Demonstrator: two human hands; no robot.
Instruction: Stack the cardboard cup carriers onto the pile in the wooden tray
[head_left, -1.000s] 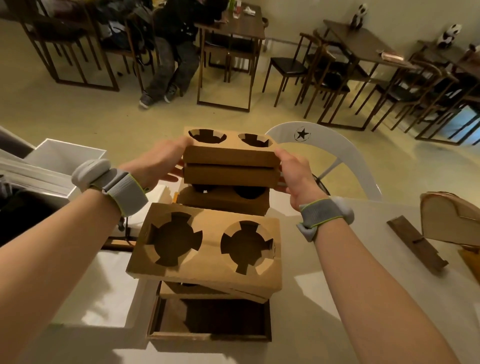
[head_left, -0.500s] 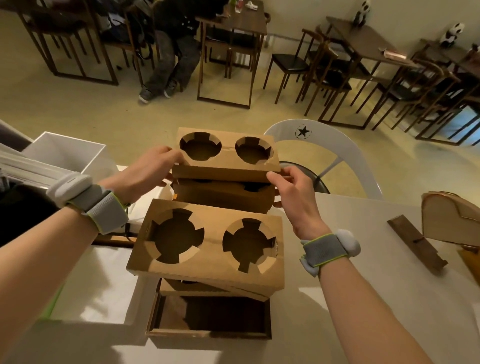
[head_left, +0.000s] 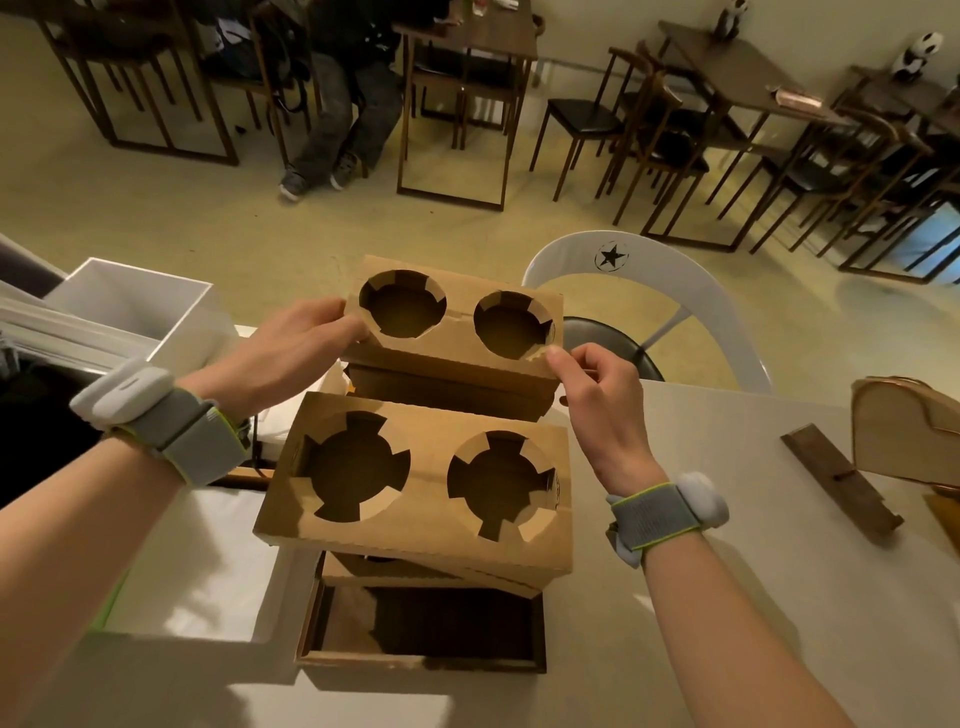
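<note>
Both hands grip one brown two-hole cardboard cup carrier by its ends, left hand and right hand, above the far pile; a nearer carrier pile fills the dark wooden tray at the white table's near edge.

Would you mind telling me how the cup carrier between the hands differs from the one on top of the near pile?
The far carrier is held at its ends by the left hand and right hand; the near carrier is untouched. The far carrier rests on another carrier behind the pile; the near carrier tops the pile in the wooden tray. Both are brown cardboard with two round notched holes.
</note>
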